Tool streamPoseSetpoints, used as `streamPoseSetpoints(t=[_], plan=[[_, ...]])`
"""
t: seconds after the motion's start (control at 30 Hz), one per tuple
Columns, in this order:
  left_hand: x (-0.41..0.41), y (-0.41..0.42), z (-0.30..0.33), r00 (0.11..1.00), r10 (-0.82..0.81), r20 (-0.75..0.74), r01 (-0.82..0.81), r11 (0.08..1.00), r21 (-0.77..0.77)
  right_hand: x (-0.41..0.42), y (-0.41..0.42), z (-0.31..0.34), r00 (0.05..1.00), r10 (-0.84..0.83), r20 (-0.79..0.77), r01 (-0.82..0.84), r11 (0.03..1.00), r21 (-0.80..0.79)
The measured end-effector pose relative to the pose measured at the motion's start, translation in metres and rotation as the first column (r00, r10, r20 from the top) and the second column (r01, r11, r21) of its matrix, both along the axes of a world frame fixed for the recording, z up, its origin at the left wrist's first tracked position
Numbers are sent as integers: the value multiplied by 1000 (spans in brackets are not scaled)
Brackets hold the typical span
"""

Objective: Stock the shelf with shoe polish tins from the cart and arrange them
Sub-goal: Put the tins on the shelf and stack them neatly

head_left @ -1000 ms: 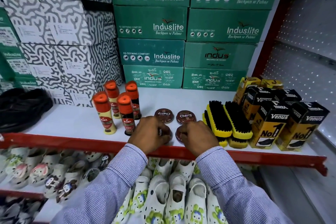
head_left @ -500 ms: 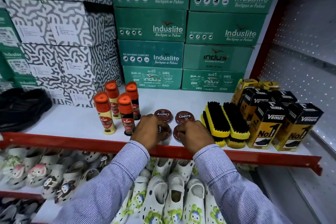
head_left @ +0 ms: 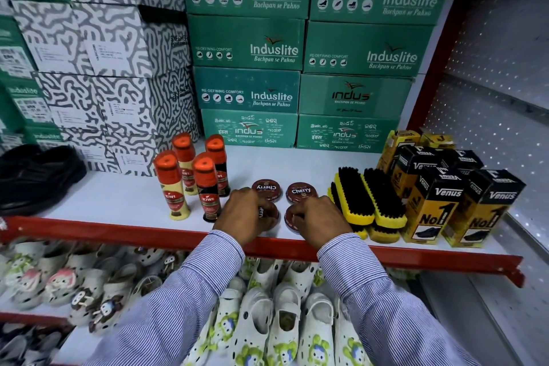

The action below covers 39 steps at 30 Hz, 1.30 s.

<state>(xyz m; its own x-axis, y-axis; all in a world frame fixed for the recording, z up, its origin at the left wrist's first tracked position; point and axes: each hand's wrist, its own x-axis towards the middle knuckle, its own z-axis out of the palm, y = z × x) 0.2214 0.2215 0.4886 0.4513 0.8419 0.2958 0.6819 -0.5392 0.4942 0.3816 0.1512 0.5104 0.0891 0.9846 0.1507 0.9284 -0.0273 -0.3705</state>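
Both hands (head_left: pixel 246 214) grip flat-lying front tins (head_left: pixel 292 218), lids up.

White shelf (head_left: pixel 118 199), red front rail (head_left: pixel 118 232); perforated panel (head_left: pixel 499 116) right; lower shelf (head_left: pixel 74 345) beneath.

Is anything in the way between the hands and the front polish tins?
Nothing visible. The left hand rests on the front left tin, and the right hand on the front right tin.
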Motion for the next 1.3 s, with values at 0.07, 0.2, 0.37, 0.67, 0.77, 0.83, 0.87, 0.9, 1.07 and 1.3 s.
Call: streamPoseSetpoints(t=[0.07,0.2,0.37,0.67,0.77,0.83,0.87,0.9,1.07,1.3], plan=[[0,0,0,1000,5,5,-5,1000,-4,0,0,0,1000,1,-4,-1,1000,-5],[0,0,-1,1000,9,6,-9,1000,-16,0,0,1,1000,10,-5,-10,1000,-16],[0,0,-1,1000,0,10,0,1000,-30,0,0,2,1000,14,-12,-15,1000,-16],[1,-2,1,1000,10,3,-10,999,-46,0,-2,5,999,10,-33,-11,999,-41],[2,-2,1,1000,25,-5,-25,998,-52,0,-2,5,999,13,-30,-14,999,-37],[2,-1,0,999,35,-7,-35,998,-50,0,-3,6,999,14,-35,-15,999,-34],[2,-2,1,999,35,-9,-36,998,-45,-1,-3,6,999,13,-35,-14,999,-32],[3,-2,0,999,35,-11,-35,998,-42,-1,-3,6,999,12,-34,-13,999,-30],[2,-2,1,999,28,-15,-29,998,-60,-2,-2,4,1000,-8,-30,7,1000,-30],[1,-6,2,997,49,-67,-48,999,14,-2,-7,3,999,-12,35,10,997,75]])
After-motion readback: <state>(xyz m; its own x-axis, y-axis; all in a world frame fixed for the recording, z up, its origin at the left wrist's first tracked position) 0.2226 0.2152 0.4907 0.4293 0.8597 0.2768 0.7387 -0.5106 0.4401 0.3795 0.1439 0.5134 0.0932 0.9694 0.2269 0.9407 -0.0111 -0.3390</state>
